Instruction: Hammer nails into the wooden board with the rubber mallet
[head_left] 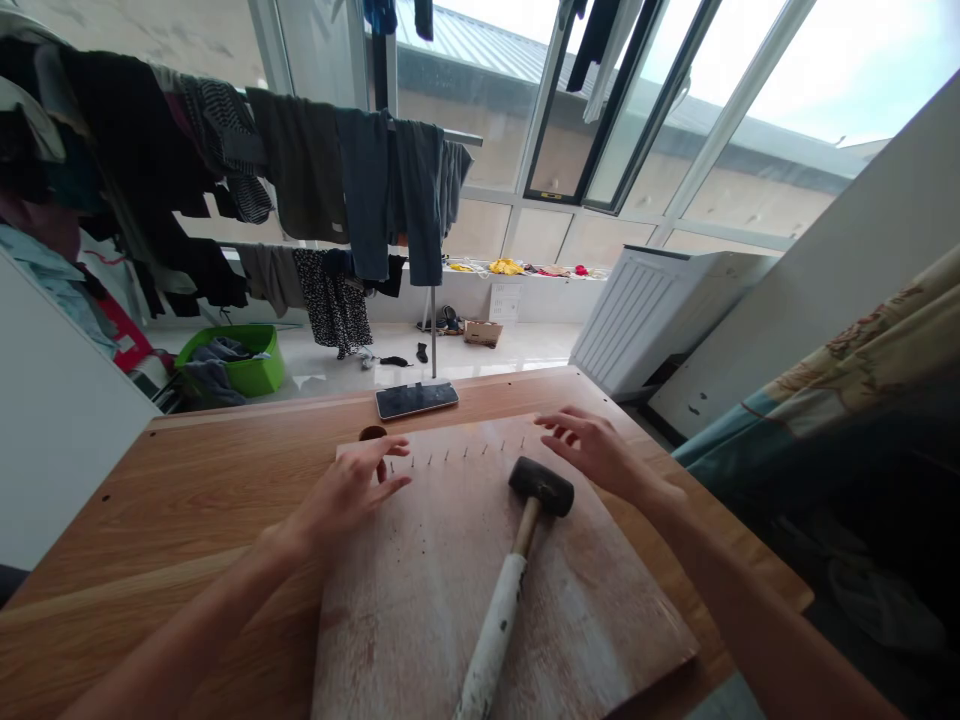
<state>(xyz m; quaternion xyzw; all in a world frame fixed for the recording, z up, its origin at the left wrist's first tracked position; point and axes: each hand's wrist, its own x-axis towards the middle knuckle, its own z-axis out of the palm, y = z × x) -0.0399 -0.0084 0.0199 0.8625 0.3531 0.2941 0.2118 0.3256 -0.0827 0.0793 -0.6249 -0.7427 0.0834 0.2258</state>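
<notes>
One wooden board (420, 600) bears one rubber mallet (502, 600) and, toward twelve o'clock, eight visible nails (447, 454). From its middle: one left hand (361, 474) at ten, one right hand (592, 448) at one, one smartphone (417, 400) at eleven, one green tub (266, 366) at ten.

Hammer (511, 577) on board (405, 610); nails (447, 456) near far edge; phone (417, 400) behind board.
</notes>
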